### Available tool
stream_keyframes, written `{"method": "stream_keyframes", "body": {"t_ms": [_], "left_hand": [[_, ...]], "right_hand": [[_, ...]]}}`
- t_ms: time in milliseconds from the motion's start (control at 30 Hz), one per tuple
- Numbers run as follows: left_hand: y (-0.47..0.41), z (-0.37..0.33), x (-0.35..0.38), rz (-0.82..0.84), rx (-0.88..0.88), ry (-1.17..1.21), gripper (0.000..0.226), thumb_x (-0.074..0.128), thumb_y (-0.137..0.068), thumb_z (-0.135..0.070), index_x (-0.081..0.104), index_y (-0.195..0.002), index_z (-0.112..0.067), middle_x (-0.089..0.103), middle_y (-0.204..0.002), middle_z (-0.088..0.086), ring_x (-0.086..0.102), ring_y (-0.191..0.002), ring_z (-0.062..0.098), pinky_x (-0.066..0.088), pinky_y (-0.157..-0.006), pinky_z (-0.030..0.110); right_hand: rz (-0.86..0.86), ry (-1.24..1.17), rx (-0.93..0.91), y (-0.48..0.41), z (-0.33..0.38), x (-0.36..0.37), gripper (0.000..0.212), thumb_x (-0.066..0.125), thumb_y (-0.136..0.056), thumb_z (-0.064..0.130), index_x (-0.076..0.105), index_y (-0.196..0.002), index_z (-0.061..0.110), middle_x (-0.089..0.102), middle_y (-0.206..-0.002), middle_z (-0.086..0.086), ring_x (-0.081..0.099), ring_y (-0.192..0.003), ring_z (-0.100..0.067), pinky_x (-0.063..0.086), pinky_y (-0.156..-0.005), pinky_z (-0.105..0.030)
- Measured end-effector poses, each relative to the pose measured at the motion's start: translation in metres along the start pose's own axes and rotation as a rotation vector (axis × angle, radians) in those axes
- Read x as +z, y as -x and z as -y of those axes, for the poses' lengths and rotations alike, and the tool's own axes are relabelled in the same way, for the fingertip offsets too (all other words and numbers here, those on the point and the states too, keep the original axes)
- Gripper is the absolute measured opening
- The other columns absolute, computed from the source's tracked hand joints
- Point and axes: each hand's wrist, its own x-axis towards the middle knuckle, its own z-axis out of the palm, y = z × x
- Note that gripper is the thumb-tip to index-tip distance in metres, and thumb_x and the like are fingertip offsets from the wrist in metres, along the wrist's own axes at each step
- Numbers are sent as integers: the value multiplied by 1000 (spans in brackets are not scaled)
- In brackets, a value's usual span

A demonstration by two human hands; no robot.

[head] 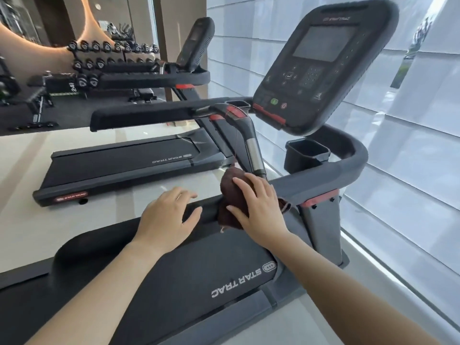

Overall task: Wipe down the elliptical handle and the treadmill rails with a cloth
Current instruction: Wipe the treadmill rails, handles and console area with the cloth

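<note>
A dark brown cloth (230, 195) is bunched over the near side rail (87, 247) of a black Star Trac treadmill, where the rail meets the front crossbar (323, 175). My right hand (258, 207) presses on the cloth, fingers wrapped over it. My left hand (169, 215) lies flat on the same rail just to the left, fingers spread and holding nothing. The far rail (149, 115) runs behind, and the console (323, 66) stands above. A chrome-banded grip (254, 150) slopes down to the cloth. No elliptical is in view.
A second treadmill (119, 168) stands to the left on a pale floor. Behind it are a dumbbell rack (99, 61) and a bench (37, 95). White window blinds (410, 145) close off the right side. A cup holder (307, 155) hangs under the console.
</note>
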Motion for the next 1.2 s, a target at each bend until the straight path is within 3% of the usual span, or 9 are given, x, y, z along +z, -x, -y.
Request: {"method": "stream_keyframes", "body": {"t_ms": [167, 267, 433, 667, 767, 867, 1033, 1100, 1200], "left_hand": [[3, 1, 18, 39, -21, -194, 45, 30, -86, -47, 63, -100, -20, 70, -85, -6, 65, -68, 19, 43, -49, 28], [1, -1, 17, 36, -43, -190, 45, 30, -86, -47, 63, -100, -19, 70, -84, -5, 65, -67, 19, 47, -49, 30], [1, -4, 17, 15, -49, -183, 46, 31, -86, -47, 64, -102, -20, 70, -85, -7, 65, -68, 18, 45, -48, 28], [2, -4, 17, -20, -40, -197, 43, 33, -86, -46, 64, -100, -19, 68, -82, -7, 64, -65, 19, 42, -49, 27], [3, -4, 18, -26, -36, -200, 42, 34, -86, -46, 64, -100, -19, 68, -81, -6, 64, -66, 19, 43, -50, 27], [3, -3, 18, -16, -36, -196, 43, 34, -86, -46, 64, -101, -19, 69, -85, -6, 65, -69, 20, 45, -53, 28], [-1, 0, 14, 7, -87, -80, 42, 32, -87, -51, 61, -107, -29, 68, -99, -14, 63, -88, 16, 45, -61, 30], [-3, 6, 12, 21, -126, -4, 33, 35, -90, -50, 59, -107, -35, 65, -103, -18, 60, -94, 11, 46, -65, 30], [-1, 19, 7, 48, -149, -16, 31, 34, -89, -52, 59, -100, -38, 64, -99, -21, 58, -86, 8, 40, -62, 27]], "right_hand": [[-16, -123, -11, -32, -29, -1, 51, 56, -87, 48, 48, -131, 25, 52, -131, -1, 46, -118, -26, 37, -98, -35], [-54, -147, -1, -46, -25, -1, 42, 60, -87, 41, 55, -125, 24, 57, -123, 1, 52, -108, -28, 40, -90, -34], [-70, -134, -234, -20, -16, 7, 40, 66, -84, 31, 58, -120, 16, 58, -123, -7, 52, -109, -31, 45, -93, -43], [-292, -208, -223, -51, -24, -30, 37, 59, -88, 31, 53, -123, 19, 57, -125, -3, 49, -112, -24, 38, -94, -31], [-86, -124, -303, -36, -25, -20, 43, 64, -84, 34, 55, -124, 19, 54, -130, -7, 48, -119, -31, 42, -97, -48], [171, -6, -322, -11, -26, 2, 56, 60, -83, 49, 48, -133, 26, 37, -148, -2, 25, -139, -31, 27, -109, -54], [97, -33, -156, -29, -11, 10, 68, 39, -78, 74, 39, -135, 37, 35, -148, 1, 23, -138, -28, 24, -107, -55], [86, 34, -98, -39, -2, 16, 64, 40, -78, 72, 46, -131, 36, 42, -143, 1, 31, -132, -29, 32, -102, -51], [53, -44, 27, -55, -2, 20, 45, 52, -83, 57, 61, -120, 33, 57, -127, 5, 48, -115, -25, 43, -88, -39]]}}
